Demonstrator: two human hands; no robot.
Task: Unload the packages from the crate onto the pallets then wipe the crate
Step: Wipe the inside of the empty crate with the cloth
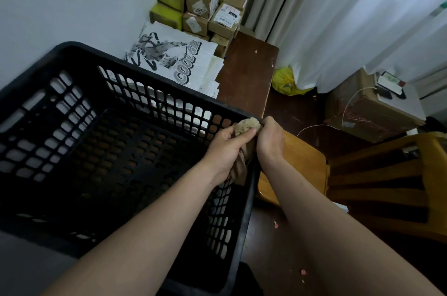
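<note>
A large black plastic crate (72, 58) with lattice walls fills the left and centre; nothing lies inside it. At its far right corner my left hand (227, 143) grips a beige cloth (248, 126), bunched at the top with its tail hanging down inside the crate wall. My right hand (269, 138) holds the same corner from outside, fingers curled against the cloth and rim. Cardboard packages (203, 0) are stacked against the wall at the back, on a dark wooden surface (249, 70). A white printed bag (174, 58) and flat pale parcels lie before them.
A yellow wooden chair (377, 174) stands right of the crate. Farther right sit a taped cardboard box (362, 107) with a white cable, a yellow bag (287, 80) and white curtains (350, 17). Small scraps dot the dark floor.
</note>
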